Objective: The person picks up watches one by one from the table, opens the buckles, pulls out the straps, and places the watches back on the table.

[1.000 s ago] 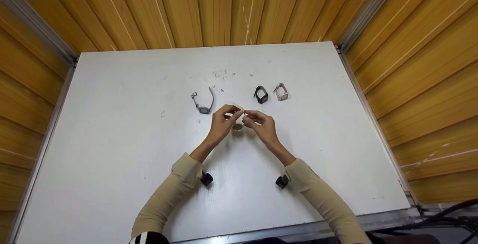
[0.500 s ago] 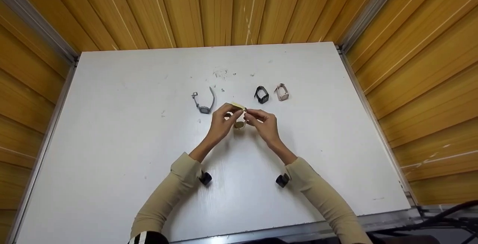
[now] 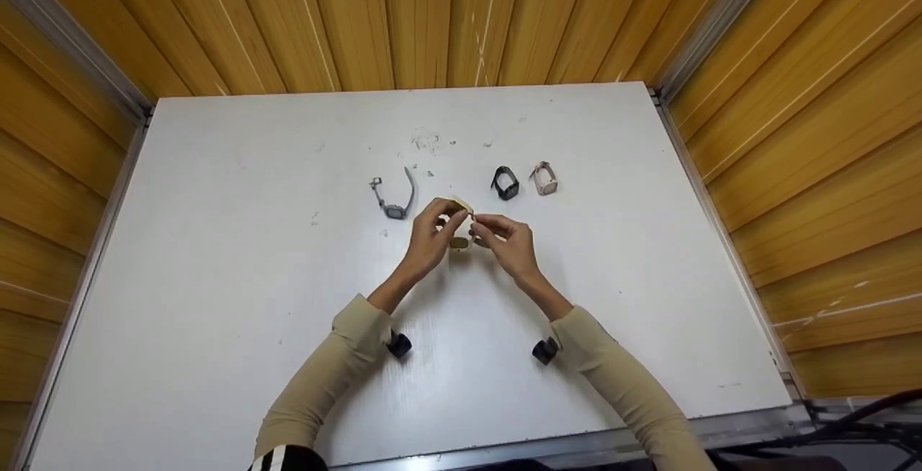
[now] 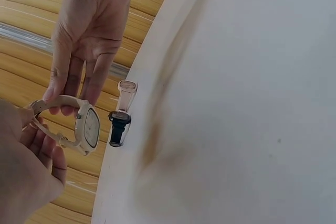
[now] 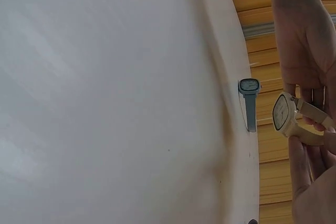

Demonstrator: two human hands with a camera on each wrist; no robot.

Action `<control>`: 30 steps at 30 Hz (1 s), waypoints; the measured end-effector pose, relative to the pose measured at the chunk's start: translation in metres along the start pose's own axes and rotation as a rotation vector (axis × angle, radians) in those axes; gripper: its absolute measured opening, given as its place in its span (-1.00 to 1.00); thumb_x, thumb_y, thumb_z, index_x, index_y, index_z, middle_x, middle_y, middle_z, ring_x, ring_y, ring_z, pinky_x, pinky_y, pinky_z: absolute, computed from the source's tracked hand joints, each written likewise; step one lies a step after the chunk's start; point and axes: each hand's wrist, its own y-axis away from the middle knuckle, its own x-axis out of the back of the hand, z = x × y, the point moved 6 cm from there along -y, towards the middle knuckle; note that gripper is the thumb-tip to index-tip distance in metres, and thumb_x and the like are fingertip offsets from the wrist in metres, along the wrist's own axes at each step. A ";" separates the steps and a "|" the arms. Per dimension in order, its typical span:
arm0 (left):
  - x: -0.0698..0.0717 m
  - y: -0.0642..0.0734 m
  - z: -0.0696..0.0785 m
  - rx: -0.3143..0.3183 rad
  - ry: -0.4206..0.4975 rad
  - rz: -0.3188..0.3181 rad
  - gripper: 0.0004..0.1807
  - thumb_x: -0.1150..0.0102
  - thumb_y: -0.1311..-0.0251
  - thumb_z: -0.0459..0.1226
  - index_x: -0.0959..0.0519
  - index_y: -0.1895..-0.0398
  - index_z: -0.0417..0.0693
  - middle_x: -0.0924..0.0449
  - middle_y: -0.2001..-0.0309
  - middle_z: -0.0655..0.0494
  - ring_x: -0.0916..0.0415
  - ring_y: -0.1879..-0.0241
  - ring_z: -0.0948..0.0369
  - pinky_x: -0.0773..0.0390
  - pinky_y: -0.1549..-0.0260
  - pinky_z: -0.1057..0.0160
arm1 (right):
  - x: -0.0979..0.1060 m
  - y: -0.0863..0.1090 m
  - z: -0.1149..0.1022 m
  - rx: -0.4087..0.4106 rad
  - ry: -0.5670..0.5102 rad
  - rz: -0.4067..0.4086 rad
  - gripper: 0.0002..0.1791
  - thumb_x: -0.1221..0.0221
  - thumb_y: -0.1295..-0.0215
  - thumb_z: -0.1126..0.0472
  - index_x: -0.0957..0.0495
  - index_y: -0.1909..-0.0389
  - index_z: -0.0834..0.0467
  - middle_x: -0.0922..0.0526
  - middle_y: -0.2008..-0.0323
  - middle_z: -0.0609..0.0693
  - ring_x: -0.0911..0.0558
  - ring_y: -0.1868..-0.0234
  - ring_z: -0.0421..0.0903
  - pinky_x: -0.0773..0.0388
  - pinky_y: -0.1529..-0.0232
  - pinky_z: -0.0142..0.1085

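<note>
Both hands hold a cream wristwatch [image 3: 459, 243] between them above the table, its face hanging below the fingers and its strap bent into a loop. My left hand [image 3: 430, 235] pinches one strap length, while my right hand [image 3: 511, 242] pinches near the strap ends where they meet. In the left wrist view, the cream watch [image 4: 90, 128] shows its dial outward, with fingers at the strap's far side. From the right wrist, the watch's dial [image 5: 281, 112] faces the camera side, and the strap ends are partly hidden by fingers.
A grey-blue watch [image 3: 394, 212] lies with its strap unfastened, left of the hands. To the right, a black watch [image 3: 507, 184] and a pink watch [image 3: 545, 178] stand with looped straps. Wood-patterned walls [image 3: 418, 24] border the white table [image 3: 216, 255].
The hands stay in nearly the same place, with small finger movements at the strap. The cream watch's face swings slightly to the right and then back.
</note>
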 end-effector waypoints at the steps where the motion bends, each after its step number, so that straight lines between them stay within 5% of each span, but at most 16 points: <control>1: 0.000 0.000 0.000 0.012 0.003 0.002 -0.84 -0.21 -0.42 -0.24 -0.67 0.11 -0.14 -0.66 0.12 -0.04 -0.47 0.17 0.28 -0.44 0.15 0.36 | 0.000 0.000 0.001 -0.006 -0.003 0.000 -0.76 -0.25 -0.35 0.45 -0.65 0.02 0.49 -0.74 0.10 0.37 -0.77 0.21 -0.26 -0.75 0.10 -0.32; 11: -0.001 0.000 -0.004 0.060 0.031 0.046 -0.80 -0.19 -0.43 -0.25 -0.66 0.07 -0.21 -0.67 0.10 -0.11 -0.54 0.10 0.22 -0.52 0.12 0.34 | 0.000 0.000 -0.001 -0.049 0.007 -0.017 -0.75 -0.23 -0.37 0.44 -0.63 0.00 0.50 -0.69 0.09 0.51 -0.77 0.21 -0.22 -0.75 0.10 -0.32; 17: 0.003 -0.001 -0.006 0.108 0.081 0.100 -0.77 -0.15 -0.46 -0.26 -0.63 0.01 -0.23 -0.66 0.03 -0.10 -0.53 0.06 0.22 -0.53 0.10 0.36 | -0.001 -0.002 -0.001 -0.066 0.020 -0.008 -0.75 -0.26 -0.35 0.43 -0.65 0.03 0.49 -0.74 0.16 0.42 -0.77 0.26 -0.23 -0.76 0.12 -0.31; 25: 0.005 -0.002 -0.004 0.096 0.064 0.142 -0.77 -0.12 -0.48 -0.25 -0.63 0.00 -0.23 -0.65 0.02 -0.11 -0.55 0.01 0.13 -0.54 0.07 0.30 | 0.001 -0.002 0.002 -0.087 0.006 -0.002 -0.76 -0.23 -0.36 0.46 -0.64 0.02 0.50 -0.73 0.15 0.45 -0.76 0.28 -0.27 -0.75 0.13 -0.33; 30: 0.008 -0.001 -0.005 0.145 0.107 0.185 -0.75 -0.09 -0.51 -0.24 -0.61 -0.03 -0.23 -0.62 0.04 -0.08 -0.50 0.06 0.22 -0.52 0.10 0.35 | -0.001 -0.003 0.000 -0.101 0.003 0.004 -0.75 -0.24 -0.36 0.45 -0.64 0.01 0.50 -0.79 0.22 0.28 -0.76 0.29 -0.26 -0.76 0.13 -0.31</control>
